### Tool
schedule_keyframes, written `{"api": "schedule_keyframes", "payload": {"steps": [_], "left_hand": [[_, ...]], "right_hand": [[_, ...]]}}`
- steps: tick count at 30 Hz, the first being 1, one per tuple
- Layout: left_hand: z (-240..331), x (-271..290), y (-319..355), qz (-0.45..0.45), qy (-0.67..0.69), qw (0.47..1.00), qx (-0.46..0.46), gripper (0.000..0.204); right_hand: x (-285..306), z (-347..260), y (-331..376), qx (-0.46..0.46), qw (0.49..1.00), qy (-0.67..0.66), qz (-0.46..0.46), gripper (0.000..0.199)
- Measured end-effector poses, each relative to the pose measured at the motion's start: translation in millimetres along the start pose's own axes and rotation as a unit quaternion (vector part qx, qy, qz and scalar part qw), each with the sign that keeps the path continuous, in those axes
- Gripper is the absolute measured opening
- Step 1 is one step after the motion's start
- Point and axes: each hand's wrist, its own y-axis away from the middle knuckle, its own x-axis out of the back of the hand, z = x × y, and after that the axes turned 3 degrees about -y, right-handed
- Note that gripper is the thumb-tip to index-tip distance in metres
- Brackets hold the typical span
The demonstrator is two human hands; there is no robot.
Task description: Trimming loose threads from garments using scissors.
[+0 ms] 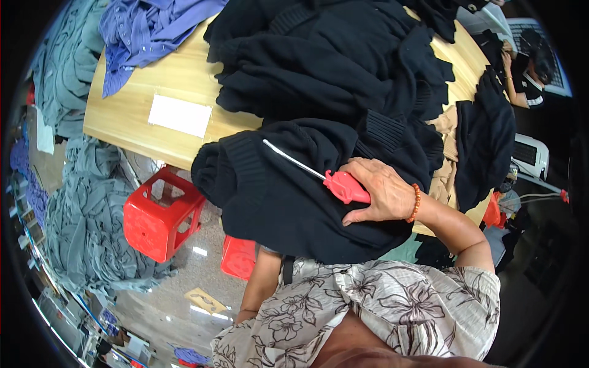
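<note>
Head view: left one of two side-by-side fisheye cameras on the wearer's head, upright and unmirrored.
Facing: steeply down and forward, past the patterned shirt [392,300] at the near side, toward the bench [129,116] beyond.
Nearness: close above the shirt and right hand [383,191]; the floor [147,306] lies farther off.
Spread: very wide, from grey cloth [92,214] at left to a co-worker [531,73] at far right.
Rim: curved, dark-cornered.

Matt knit garment [282,214], glossy metal shaft [295,160]
</note>
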Motion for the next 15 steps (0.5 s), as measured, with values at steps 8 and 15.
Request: {"api": "schedule_keyframes", "payload": {"steps": [8, 15], "left_hand": [[57.0, -67.7, -30.4, -0.052, -0.06, 0.993, -0.086, 0.058], [79.3, -164.1, -38.5, -0.059, -0.112, 0.966, -0.225, 0.057]], "right_hand": [[12.8, -72.5, 90.9, 0.036, 0.962, 0.048, 0.265, 0.075], [-15.3, -63.3, 177.4, 0.005, 0.824, 0.185, 0.535, 0.097]]}}
